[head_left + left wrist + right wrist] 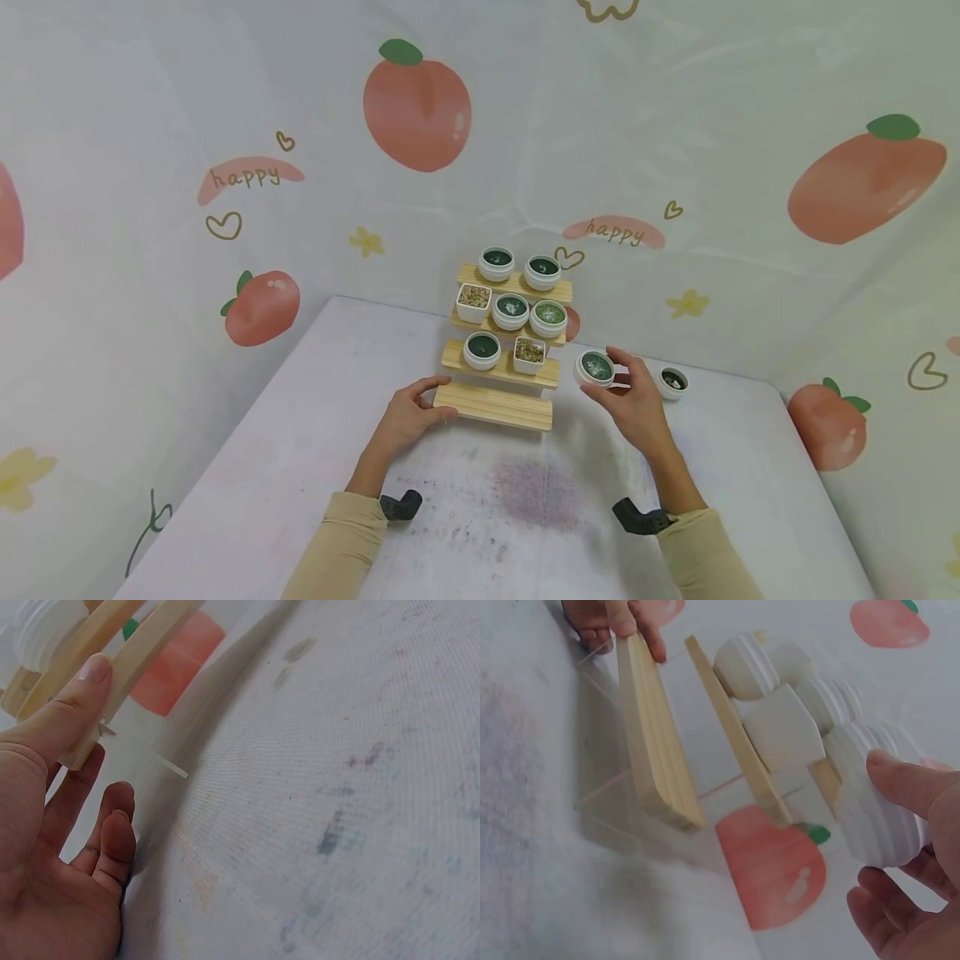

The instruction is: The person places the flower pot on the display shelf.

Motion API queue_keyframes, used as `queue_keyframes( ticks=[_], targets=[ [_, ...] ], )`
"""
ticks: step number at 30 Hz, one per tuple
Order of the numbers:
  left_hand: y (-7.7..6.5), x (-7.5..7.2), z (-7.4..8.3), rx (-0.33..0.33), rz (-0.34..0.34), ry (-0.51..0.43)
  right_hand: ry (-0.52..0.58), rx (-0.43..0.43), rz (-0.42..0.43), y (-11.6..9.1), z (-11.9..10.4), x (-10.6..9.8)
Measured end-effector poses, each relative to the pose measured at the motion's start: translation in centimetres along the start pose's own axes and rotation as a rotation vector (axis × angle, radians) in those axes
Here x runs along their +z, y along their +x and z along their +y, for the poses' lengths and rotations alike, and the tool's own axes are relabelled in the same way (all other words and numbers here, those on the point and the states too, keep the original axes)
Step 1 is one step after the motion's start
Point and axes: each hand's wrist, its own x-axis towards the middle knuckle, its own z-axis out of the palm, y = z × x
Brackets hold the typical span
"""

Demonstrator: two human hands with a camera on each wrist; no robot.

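Observation:
A tiered display stand (493,407) has wooden shelf boards on clear supports. My left hand (405,414) pinches the left end of its lowest board; in the left wrist view the thumb (81,688) lies over the board's edge. To the right of the stand, my right hand (636,407) holds a round white pot (596,367) with green contents, between thumb and fingers. The right wrist view shows this ribbed pot (874,796) from its side. On the upper boards sit several round white pots (512,311) and two square ones (529,354) with grainy contents.
Another round white pot (672,382) with dark contents stands on the table beyond my right hand. The white table (450,533) bears purple and grey stains. A white wall cloth (615,108) with fruit prints rises behind the stand.

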Motion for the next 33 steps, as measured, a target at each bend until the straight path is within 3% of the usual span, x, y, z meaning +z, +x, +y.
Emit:
queue_keyframes(
  ticks=[16, 21, 25, 33],
  targets=[
    [0.2, 0.0, -0.2, -0.006, 0.006, 0.023, 0.133, 0.017, -0.135, -1.1, -2.3, 2.9],
    [0.2, 0.0, -0.3, -0.017, 0.011, 0.025, 0.19, -0.043, -0.171, -1.3, -2.9, 4.2],
    [0.2, 0.0, -0.3, -0.026, 0.013, 0.025, 0.219, -0.095, -0.198, -1.7, -4.8, 5.0],
    [0.3, 0.0, -0.5, -0.012, 0.003, 0.01, 0.264, -0.021, -0.255, -2.3, -6.8, 7.0]
  ],
)
